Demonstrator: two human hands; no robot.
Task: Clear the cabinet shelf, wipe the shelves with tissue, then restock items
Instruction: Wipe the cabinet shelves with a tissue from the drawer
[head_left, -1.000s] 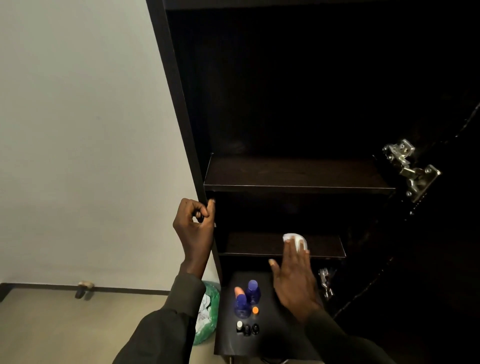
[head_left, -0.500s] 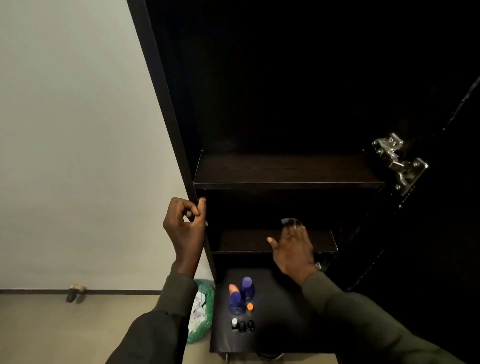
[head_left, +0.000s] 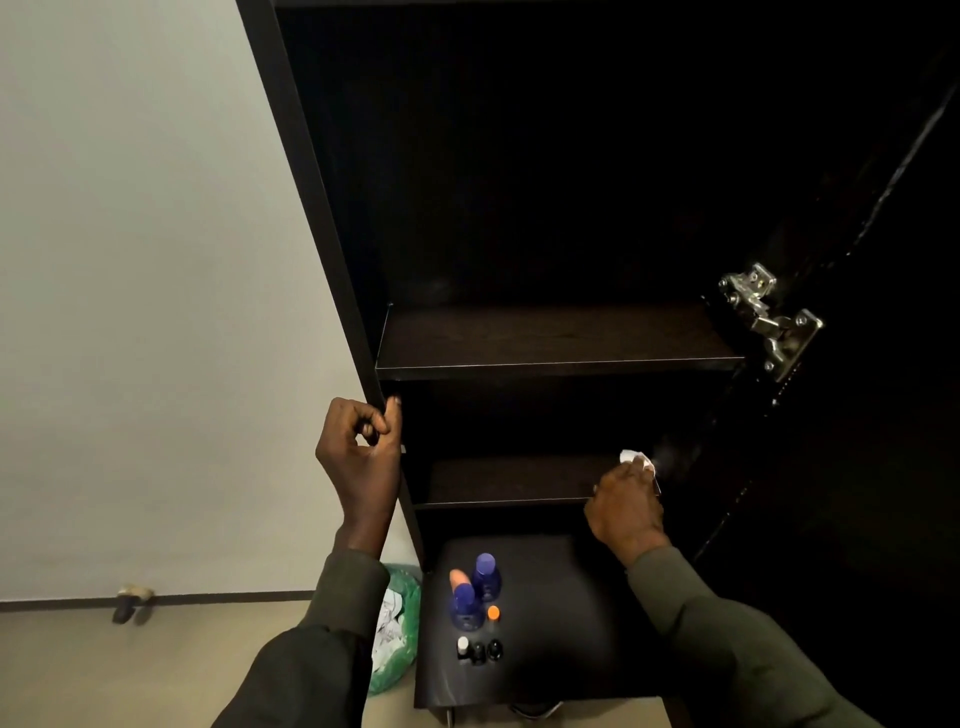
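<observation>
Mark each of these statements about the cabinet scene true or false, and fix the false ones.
1. The right hand holds a white tissue at the right end of the lower shelf. True.
2. The left hand rests flat on the upper shelf. False: it grips the cabinet's left side panel below that shelf.
3. Blue bottles stand on the upper shelf. False: they stand on the dark stool below the shelves.
4. A green bag sits on the floor left of the stool. True.
5. A metal hinge shows at the upper shelf's right. True.
</observation>
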